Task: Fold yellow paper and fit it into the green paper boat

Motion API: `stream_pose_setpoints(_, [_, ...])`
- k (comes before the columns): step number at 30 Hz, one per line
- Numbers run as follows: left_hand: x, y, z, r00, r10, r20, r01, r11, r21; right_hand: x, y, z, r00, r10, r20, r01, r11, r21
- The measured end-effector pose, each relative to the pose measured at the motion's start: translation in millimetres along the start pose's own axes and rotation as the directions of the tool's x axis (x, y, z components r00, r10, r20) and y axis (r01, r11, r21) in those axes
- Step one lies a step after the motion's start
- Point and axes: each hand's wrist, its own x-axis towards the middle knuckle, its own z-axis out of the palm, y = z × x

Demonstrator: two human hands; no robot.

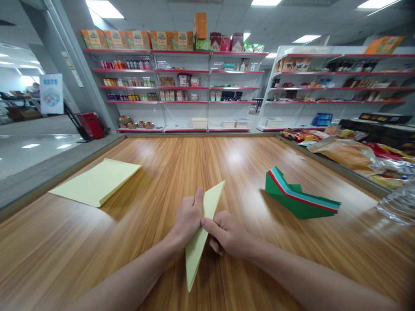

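A pale yellow sheet of folded paper [196, 252] stands slanted between my hands, long and narrow with pointed ends. My left hand [189, 216] is closed on its left side, thumb up along the face. From the right, my right hand [227, 233] pinches the paper near its middle, thumb on top and fingers curled below. To the right sits a folded paper boat [301, 198], green outside with red, white and light blue layers. Flat on the left lies another pale yellow sheet [97, 181] with a bent-up edge.
The wooden table [162, 164] has a dark raised rim. Packaged snacks [343, 151] lie beyond its right edge, and a clear plastic item [400, 203] sits at the far right. Behind stand stocked shelves [181, 88]; a red box [90, 125] is on the floor at left.
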Motion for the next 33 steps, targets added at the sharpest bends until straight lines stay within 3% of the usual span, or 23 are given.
stream_pose_setpoints(3, [-5.9, 9.6, 5.6, 0.978, -0.155, 0.141, 0.180, 0.967, -0.181, -5.2, -5.1, -1.1, 0.991, 0.001, 0.131, -0.018, 0.992, 0.127])
stream_pose_setpoints(5, [-8.2, 13.3, 7.8, 0.966, -0.198, 0.164, 0.232, 0.945, -0.231, -6.6, -6.5, -1.3, 0.990, 0.022, 0.138, -0.046, 0.983, 0.176])
stream_pose_setpoints(7, [-7.6, 11.9, 7.3, 0.981, -0.159, 0.115, 0.179, 0.964, -0.197, -5.3, -5.1, -1.1, 0.998, 0.040, 0.040, -0.046, 0.987, 0.152])
stream_pose_setpoints(10, [-3.1, 2.1, 3.1, 1.000, -0.002, 0.006, 0.002, 1.000, -0.012, 0.2, 0.6, -1.3, 0.981, 0.031, -0.192, -0.020, 0.998, 0.059])
stream_pose_setpoints(13, [0.4, -7.4, -0.6, 0.999, 0.038, -0.009, -0.037, 0.996, 0.082, 5.2, 5.5, -2.7, 0.953, 0.052, -0.298, -0.037, 0.998, 0.056])
stream_pose_setpoints(18, [-2.5, -2.1, 1.6, 1.000, -0.014, -0.015, 0.013, 0.999, -0.048, 3.2, 4.2, -1.8, 0.998, 0.046, -0.049, -0.039, 0.992, 0.120])
stream_pose_setpoints(20, [-5.7, 4.9, 4.7, 0.990, -0.126, 0.060, 0.134, 0.981, -0.143, 0.7, 1.5, 0.2, 1.000, 0.031, 0.005, -0.031, 0.986, 0.164])
stream_pose_setpoints(23, [-8.3, 12.3, 6.0, 0.948, -0.296, 0.118, 0.315, 0.928, -0.199, -0.8, -0.8, 3.8, 0.998, 0.060, -0.017, -0.053, 0.964, 0.259])
stream_pose_setpoints(26, [-5.6, 11.6, 0.8, 0.979, -0.191, -0.072, 0.180, 0.975, -0.133, -0.2, 0.7, 7.8, 0.992, 0.084, -0.090, -0.062, 0.973, 0.221])
stream_pose_setpoints(29, [-2.1, 5.0, -4.0, 0.964, -0.009, -0.266, 0.006, 1.000, -0.009, -0.2, 2.8, 10.0, 0.999, 0.039, -0.029, -0.039, 0.999, 0.016])
stream_pose_setpoints(33, [-2.6, -3.7, -0.5, 0.971, 0.025, -0.239, -0.014, 0.999, 0.044, 0.5, 2.7, 6.2, 0.994, -0.003, -0.112, -0.012, 0.991, -0.132])
